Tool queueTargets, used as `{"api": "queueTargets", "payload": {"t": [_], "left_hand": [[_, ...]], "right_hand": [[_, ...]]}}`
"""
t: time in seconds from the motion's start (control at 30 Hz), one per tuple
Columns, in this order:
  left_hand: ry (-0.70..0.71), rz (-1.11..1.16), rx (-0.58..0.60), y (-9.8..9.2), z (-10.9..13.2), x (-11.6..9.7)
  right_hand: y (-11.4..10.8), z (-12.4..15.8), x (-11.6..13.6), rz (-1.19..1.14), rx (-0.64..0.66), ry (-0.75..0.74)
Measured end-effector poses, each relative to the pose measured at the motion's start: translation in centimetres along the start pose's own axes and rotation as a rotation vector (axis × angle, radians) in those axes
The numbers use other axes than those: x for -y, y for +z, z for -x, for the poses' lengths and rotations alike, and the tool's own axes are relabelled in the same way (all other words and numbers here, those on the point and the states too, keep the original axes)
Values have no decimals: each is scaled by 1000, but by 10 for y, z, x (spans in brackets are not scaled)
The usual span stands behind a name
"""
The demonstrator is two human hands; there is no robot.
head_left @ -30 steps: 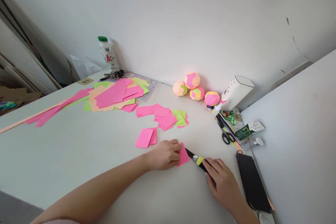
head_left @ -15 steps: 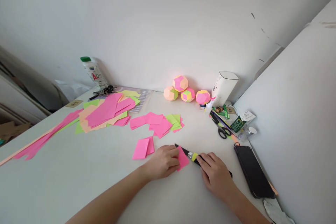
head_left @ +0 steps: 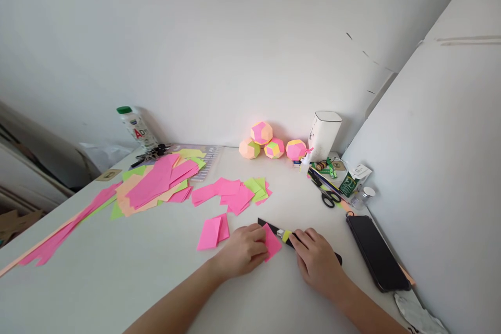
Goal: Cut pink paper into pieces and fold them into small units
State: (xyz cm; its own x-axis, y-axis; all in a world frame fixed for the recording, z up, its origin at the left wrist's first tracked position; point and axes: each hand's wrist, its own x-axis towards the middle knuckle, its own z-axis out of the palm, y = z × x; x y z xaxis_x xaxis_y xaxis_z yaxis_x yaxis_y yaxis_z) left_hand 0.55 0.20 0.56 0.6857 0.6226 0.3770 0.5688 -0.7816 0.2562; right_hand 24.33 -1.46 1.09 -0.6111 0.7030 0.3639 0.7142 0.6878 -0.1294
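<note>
My left hand (head_left: 246, 251) rests on the table with its fingers closed on the edge of a small pink paper piece (head_left: 273, 242). My right hand (head_left: 319, 262) is wrapped over the black handle of a utility knife (head_left: 286, 236) with a yellow band. Its dark blade points up and left, along the far edge of the pink piece; whether it touches the paper, I cannot tell. Left of my left hand lie folded pink papers (head_left: 211, 232). Beyond both hands are loose pink rectangles (head_left: 237, 197) and green ones (head_left: 257, 189).
A pile of coloured paper (head_left: 152, 185) and long strips (head_left: 70, 227) lie at left, near a white bottle (head_left: 136, 130). Several paper balls (head_left: 261, 133) stand by the wall. At right are scissors (head_left: 331, 198), a glue bottle (head_left: 305, 163), a white container (head_left: 324, 135) and a phone (head_left: 378, 253).
The view has tilted and shifted slightly, so the things at the back appear lower. Both hands keep nearly the same place, holding the paper and the knife.
</note>
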Motion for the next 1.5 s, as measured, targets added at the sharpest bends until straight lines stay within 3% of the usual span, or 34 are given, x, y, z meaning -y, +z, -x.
{"api": "queueTargets", "payload": {"t": [0.47, 0.9, 1.03, 1.13, 1.2, 1.3, 1.37, 1.5], "left_hand": [[-63, 115, -41, 6, 5, 10], [32, 176, -104, 8, 5, 15], [-3, 23, -277, 6, 6, 18], [-140, -228, -516, 1, 10, 29], [-251, -384, -605, -2, 12, 39], [-394, -493, -527, -2, 12, 50], [-416, -477, -471, 0, 10, 51], [-247, -213, -443, 1, 8, 37]], "right_hand": [[-17, 13, -19, -108, 59, -53], [-23, 14, -30, -182, -8, -127], [-21, 15, -31, -179, -5, -111], [-21, 15, -31, -176, -4, -108], [-22, 14, -30, -175, -5, -113], [-25, 13, -29, -172, -9, -116], [-26, 13, -27, -169, -8, -112], [-26, 13, -28, -123, -50, -74]]}}
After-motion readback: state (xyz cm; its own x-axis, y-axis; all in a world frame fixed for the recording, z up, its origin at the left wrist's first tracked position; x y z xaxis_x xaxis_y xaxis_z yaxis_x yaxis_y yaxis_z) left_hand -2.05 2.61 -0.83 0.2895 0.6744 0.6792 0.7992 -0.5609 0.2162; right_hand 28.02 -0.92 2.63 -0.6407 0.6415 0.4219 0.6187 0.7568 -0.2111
